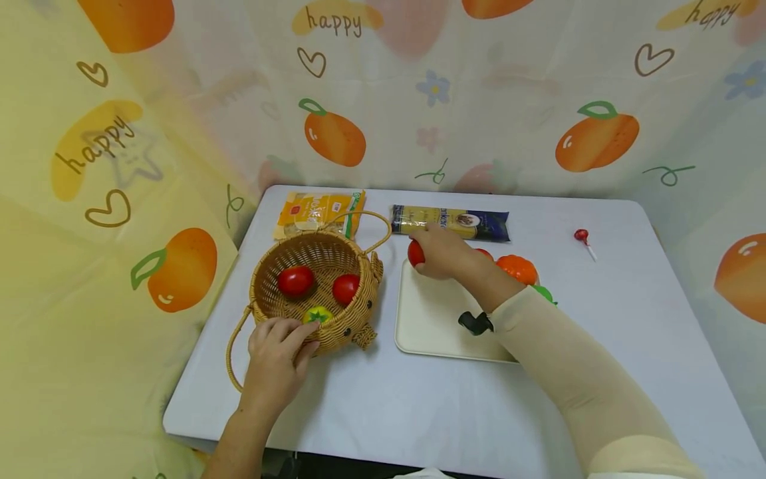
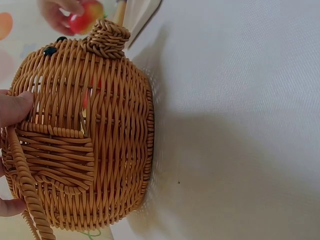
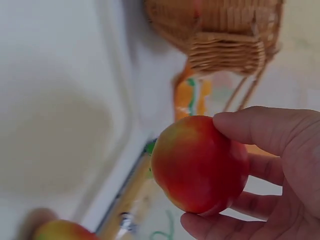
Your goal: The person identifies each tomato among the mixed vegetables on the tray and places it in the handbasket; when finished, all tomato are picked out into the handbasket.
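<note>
My right hand (image 1: 443, 253) holds a red tomato (image 3: 200, 165), yellowish at one end, between thumb and fingers. It is above the far left part of a cream tray (image 1: 425, 326). My left hand (image 1: 276, 356) grips the near rim of a wicker basket (image 2: 120, 125), which has an animal face, ears and two loop handles. Inside the basket lie a red tomato (image 1: 296, 281) on the left, another red tomato (image 1: 346, 289) on the right, and one with a yellow-green top (image 1: 318, 315) close to my left fingers.
On the tray, partly behind my right arm, sit an orange pumpkin-like vegetable (image 1: 517, 269), a red piece (image 1: 485, 253) and something green (image 1: 543, 293). Behind stand a yellow packet (image 1: 317, 209) and a blue-and-gold pasta packet (image 1: 493, 226). A red lollipop (image 1: 582, 235) lies far right.
</note>
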The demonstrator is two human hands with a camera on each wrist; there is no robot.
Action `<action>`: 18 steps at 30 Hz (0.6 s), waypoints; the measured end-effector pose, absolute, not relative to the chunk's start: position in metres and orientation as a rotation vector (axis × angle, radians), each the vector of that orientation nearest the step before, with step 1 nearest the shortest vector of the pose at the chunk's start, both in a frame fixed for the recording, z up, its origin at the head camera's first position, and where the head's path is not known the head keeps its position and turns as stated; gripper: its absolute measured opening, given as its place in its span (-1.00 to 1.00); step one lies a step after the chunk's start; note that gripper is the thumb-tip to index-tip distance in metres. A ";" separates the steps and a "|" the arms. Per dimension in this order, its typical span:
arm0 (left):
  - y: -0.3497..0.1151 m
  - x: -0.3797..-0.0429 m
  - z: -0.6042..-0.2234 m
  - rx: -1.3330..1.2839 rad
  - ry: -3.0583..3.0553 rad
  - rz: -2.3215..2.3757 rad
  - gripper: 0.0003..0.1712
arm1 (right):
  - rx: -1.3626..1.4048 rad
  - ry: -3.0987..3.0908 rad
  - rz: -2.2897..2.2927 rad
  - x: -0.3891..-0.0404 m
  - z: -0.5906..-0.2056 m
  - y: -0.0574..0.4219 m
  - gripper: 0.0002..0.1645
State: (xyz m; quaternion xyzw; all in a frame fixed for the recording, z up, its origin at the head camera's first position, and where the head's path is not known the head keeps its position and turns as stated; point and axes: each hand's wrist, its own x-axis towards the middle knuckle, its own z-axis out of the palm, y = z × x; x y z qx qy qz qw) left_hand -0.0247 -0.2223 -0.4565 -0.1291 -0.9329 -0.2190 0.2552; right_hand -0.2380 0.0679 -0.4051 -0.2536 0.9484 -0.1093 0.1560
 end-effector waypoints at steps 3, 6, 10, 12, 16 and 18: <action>-0.223 -0.024 -0.456 -0.348 -2.534 -0.592 -0.56 | -0.751 2.726 -0.319 -0.234 -0.393 0.062 -0.19; -0.223 -0.024 -0.456 -0.347 -2.537 -0.590 -0.56 | -0.783 2.732 -0.328 -0.230 -0.379 0.053 -0.19; -0.223 -0.024 -0.456 -0.337 -2.551 -0.590 -0.57 | -0.837 2.737 -0.329 -0.222 -0.360 0.038 -0.20; -0.223 -0.024 -0.455 -0.332 -2.558 -0.590 -0.57 | -0.861 2.731 -0.336 -0.217 -0.352 0.029 -0.19; -0.223 -0.024 -0.455 -0.332 -2.564 -0.588 -0.58 | -0.920 2.710 -0.363 -0.209 -0.339 0.011 -0.18; -0.223 -0.024 -0.455 -0.332 -2.563 -0.587 -0.58 | -0.957 2.703 -0.373 -0.205 -0.334 0.001 -0.18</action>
